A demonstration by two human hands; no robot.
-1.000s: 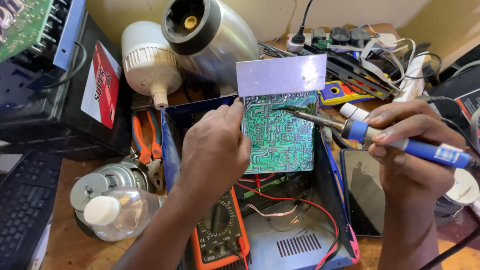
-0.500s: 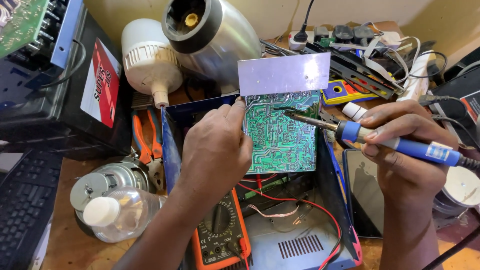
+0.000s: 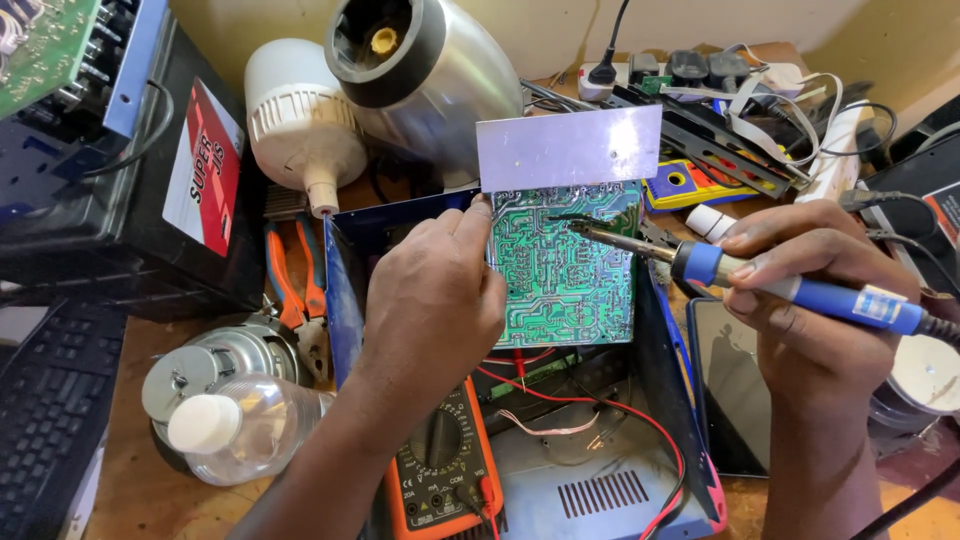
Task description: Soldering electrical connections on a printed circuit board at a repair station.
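Green circuit board (image 3: 565, 265) stands nearly upright in the blue metal case (image 3: 345, 270), solder side toward the camera. In the head view, the left hand (image 3: 435, 290) pinches its left edge. The right hand (image 3: 815, 290) is closed around a blue-handled soldering iron (image 3: 760, 280), whose long axis runs right to left, tip at the board's upper middle. An orange multimeter (image 3: 440, 470) lies below.

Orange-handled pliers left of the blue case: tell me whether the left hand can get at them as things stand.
Probably yes. The pliers lie uncovered on the bench just beside the left hand, nothing lying across them. But that hand is steadying the green circuit board, so it would have to let go first.
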